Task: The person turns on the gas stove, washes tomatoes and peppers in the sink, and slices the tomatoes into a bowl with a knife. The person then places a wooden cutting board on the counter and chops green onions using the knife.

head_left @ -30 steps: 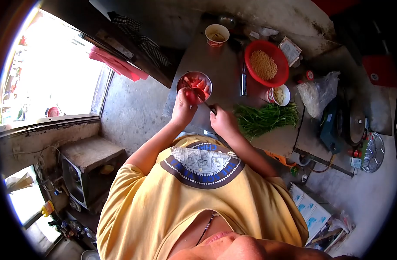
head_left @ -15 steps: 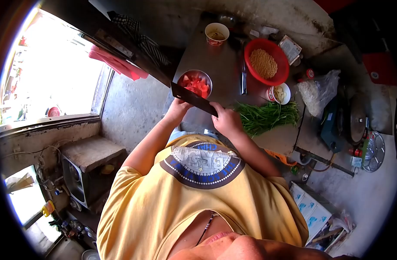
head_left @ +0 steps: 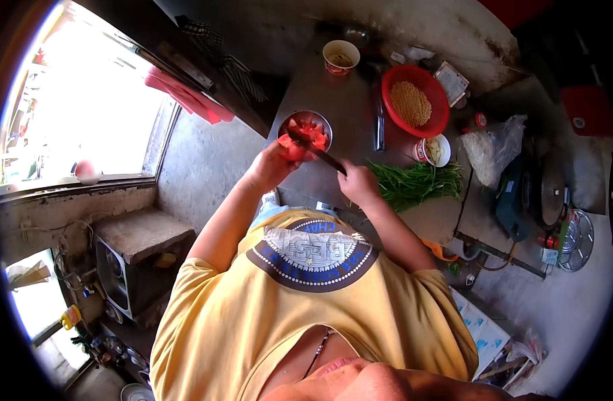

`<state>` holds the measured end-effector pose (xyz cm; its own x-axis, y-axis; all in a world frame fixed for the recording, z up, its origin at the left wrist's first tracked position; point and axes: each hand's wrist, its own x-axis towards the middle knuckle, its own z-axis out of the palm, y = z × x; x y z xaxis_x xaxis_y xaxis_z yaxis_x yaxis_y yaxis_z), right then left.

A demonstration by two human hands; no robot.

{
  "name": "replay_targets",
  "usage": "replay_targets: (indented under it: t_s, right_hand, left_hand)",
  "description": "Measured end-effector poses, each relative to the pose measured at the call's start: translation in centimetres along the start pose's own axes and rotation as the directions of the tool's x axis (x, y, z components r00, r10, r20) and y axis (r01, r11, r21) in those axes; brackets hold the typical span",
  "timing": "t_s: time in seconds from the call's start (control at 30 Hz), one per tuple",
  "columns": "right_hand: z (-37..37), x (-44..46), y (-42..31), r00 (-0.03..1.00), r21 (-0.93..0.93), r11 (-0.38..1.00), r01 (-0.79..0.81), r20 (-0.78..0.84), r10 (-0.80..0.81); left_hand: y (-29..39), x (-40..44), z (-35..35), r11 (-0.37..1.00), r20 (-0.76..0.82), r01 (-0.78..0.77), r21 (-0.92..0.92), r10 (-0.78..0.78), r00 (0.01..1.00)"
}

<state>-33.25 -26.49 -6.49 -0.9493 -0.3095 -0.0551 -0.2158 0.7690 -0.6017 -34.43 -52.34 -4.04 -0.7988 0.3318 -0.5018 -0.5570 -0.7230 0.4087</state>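
My left hand [head_left: 269, 167] is closed around a cut red tomato [head_left: 291, 148] at the near edge of a metal bowl [head_left: 330, 134]. Red tomato pieces [head_left: 308, 129] lie inside that bowl. In my right hand [head_left: 359, 182] is the handle of a dark cleaver [head_left: 328, 160], its blade seen nearly edge-on and pointing at the tomato. Just right of my right hand lies a bunch of green chives or similar thin leaves [head_left: 420, 182] on the table.
Behind stand a red basin [head_left: 443, 100] of yellowish beans, a paper cup [head_left: 340, 56] and a cup of pale pieces [head_left: 433, 150]. A dark-handled long tool [head_left: 378, 127] lies between. To the right are a plastic bag [head_left: 497, 150] and a teal appliance [head_left: 512, 200].
The cleaver has turned from broadside to nearly edge-on, and its blade has dropped to the tomato. The tomato in my left hand has come into view, held up beside the bowl.
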Motion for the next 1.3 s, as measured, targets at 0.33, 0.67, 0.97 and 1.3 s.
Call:
replay_targets:
  t_s: [0.33, 0.67, 0.97, 1.3]
  right_hand:
    - [-1.8, -0.3, -4.7, 0.981, -0.037, 0.984, 0.174, -0.083, -0.177]
    - [-0.8, -0.7, -3.6, 0.989, -0.020, 0.990, 0.139, -0.041, -0.140]
    - [-0.2, -1.0, 0.5, 0.999, -0.013, 1.000, 0.016, -0.048, -0.016]
    - [-1.5, -0.6, -3.8, 0.975, -0.030, 0.977, 0.213, -0.055, -0.214]
  left_hand:
    - [-1.8, 1.5, -1.8, 0.981, 0.068, -0.058, 0.185, 0.046, 0.997]
    - [-1.3, 0.5, -1.8, 0.986, 0.057, 0.164, -0.010, -0.164, 0.985]
    - [0.3, 0.7, -1.3, 0.960, 0.089, 0.128, 0.251, -0.154, 0.984]
    - [-2.3, 1.3, -2.8, 0.899, 0.084, -0.121, 0.421, 0.094, 0.992]
